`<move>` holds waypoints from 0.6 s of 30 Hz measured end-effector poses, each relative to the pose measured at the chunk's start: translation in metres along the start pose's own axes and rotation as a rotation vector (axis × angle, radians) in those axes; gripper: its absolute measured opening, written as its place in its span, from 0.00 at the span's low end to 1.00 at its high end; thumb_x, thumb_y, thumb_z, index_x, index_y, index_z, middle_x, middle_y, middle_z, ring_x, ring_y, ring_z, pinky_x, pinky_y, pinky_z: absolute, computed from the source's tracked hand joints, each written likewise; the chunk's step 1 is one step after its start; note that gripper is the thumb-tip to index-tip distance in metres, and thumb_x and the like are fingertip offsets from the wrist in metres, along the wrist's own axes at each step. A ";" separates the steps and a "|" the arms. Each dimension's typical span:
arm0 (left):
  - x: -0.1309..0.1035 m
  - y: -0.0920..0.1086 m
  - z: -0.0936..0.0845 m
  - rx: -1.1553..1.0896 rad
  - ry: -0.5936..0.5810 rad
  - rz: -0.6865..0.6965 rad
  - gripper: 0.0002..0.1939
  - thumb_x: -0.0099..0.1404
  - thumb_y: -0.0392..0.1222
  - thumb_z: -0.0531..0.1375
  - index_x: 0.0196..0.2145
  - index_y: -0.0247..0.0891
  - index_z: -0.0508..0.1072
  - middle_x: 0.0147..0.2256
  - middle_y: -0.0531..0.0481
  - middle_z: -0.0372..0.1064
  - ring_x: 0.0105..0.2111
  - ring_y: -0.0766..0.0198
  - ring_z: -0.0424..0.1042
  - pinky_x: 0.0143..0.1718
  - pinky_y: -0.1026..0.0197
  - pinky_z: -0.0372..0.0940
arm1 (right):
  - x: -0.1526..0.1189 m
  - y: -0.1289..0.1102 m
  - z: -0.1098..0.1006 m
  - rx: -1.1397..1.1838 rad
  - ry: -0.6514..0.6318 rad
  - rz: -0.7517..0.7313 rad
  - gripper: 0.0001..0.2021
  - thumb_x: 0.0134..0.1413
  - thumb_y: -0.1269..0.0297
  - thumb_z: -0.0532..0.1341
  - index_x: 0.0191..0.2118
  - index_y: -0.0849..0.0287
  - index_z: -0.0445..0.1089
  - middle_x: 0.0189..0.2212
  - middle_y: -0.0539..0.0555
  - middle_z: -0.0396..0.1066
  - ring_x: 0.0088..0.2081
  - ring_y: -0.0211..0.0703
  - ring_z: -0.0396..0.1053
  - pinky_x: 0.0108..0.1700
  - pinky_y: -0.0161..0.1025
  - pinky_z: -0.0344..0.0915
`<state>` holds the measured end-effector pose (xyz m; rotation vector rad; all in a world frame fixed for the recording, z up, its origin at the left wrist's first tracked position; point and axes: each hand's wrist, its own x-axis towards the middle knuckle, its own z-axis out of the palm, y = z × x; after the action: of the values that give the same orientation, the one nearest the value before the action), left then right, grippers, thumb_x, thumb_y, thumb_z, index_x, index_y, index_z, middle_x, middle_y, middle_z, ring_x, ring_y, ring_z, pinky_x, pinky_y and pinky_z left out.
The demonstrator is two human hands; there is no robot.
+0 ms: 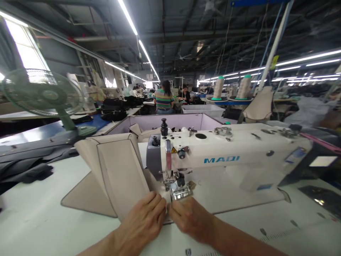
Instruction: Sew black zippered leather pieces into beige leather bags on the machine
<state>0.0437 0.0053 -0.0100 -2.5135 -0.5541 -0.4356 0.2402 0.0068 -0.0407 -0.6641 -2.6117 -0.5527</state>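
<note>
A beige fabric piece with dark edging (119, 167) lies folded over itself to the left of the needle of a white sewing machine (226, 156). On the near edge of this cloth, just in front of the presser foot, my left hand (147, 215) is closed with its fingers curled. Close beside it, my right hand (190, 217) is pinched near the same edge, in front of a shiny metal guide (181, 192). The fingertips of both hands almost meet. What lies between the right fingertips is mostly hidden.
Dark cloth pieces (32, 167) lie at the left by a green fan (53, 94). Behind the machine stands a lilac-walled bin (176, 122) with beige pieces. Thread cones (218, 88) rise at the back right. A person in a striped shirt (163, 97) is farther off.
</note>
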 end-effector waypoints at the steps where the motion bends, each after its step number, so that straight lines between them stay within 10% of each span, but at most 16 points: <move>1: 0.000 0.000 0.002 -0.011 0.037 0.038 0.08 0.63 0.29 0.56 0.27 0.33 0.69 0.28 0.49 0.64 0.29 0.60 0.63 0.36 0.55 0.57 | -0.001 -0.001 -0.002 -0.001 0.007 0.004 0.10 0.60 0.81 0.52 0.30 0.63 0.63 0.26 0.51 0.61 0.24 0.41 0.59 0.20 0.41 0.45; 10: -0.011 0.003 0.024 -0.095 0.100 0.146 0.07 0.64 0.31 0.58 0.28 0.33 0.72 0.30 0.47 0.66 0.31 0.60 0.64 0.38 0.53 0.59 | -0.009 -0.016 0.001 -0.012 0.028 0.140 0.04 0.61 0.75 0.53 0.36 0.63 0.64 0.25 0.50 0.62 0.21 0.42 0.59 0.19 0.42 0.42; 18: 0.001 -0.006 0.005 -0.065 0.024 0.152 0.09 0.64 0.33 0.59 0.25 0.34 0.71 0.27 0.50 0.64 0.28 0.62 0.62 0.33 0.56 0.56 | -0.004 -0.011 0.017 -0.005 0.104 0.100 0.14 0.57 0.83 0.46 0.27 0.58 0.59 0.20 0.50 0.59 0.18 0.40 0.56 0.20 0.42 0.36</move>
<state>0.0431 0.0137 -0.0111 -2.5862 -0.3411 -0.4318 0.2329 0.0045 -0.0600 -0.7433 -2.4668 -0.5483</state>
